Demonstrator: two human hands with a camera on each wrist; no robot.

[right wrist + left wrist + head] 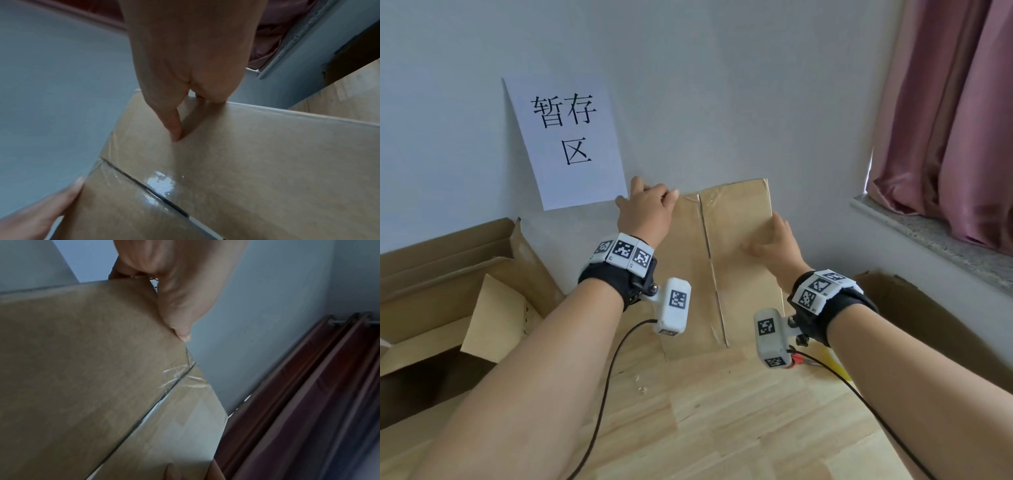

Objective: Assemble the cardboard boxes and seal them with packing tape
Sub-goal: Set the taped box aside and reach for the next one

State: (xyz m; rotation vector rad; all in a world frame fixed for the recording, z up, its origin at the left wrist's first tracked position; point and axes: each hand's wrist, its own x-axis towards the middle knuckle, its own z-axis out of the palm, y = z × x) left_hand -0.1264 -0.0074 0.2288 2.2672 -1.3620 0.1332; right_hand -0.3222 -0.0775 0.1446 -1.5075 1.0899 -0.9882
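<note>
Risk of cable [599, 394] snagging on wooden table [722, 411] edge during lift. Taped cardboard box [739, 240] held tilted above table, between both hands. Right hand [774, 245]: thumb flat on taped face, fingers curled over right edge. Left hand [645, 209]: fingers hooked over far left corner. Possible slip from corner-only grip; possible strain on clear tape [160, 180] at seam. Paper sign [571, 140] on wall behind

- Pale grey wall [705, 85] bearing a white paper sign [571, 144].
- Pink curtain [955, 113] above a speckled stone windowsill [928, 233].
- Light wooden surface [722, 411], daylit.
</note>
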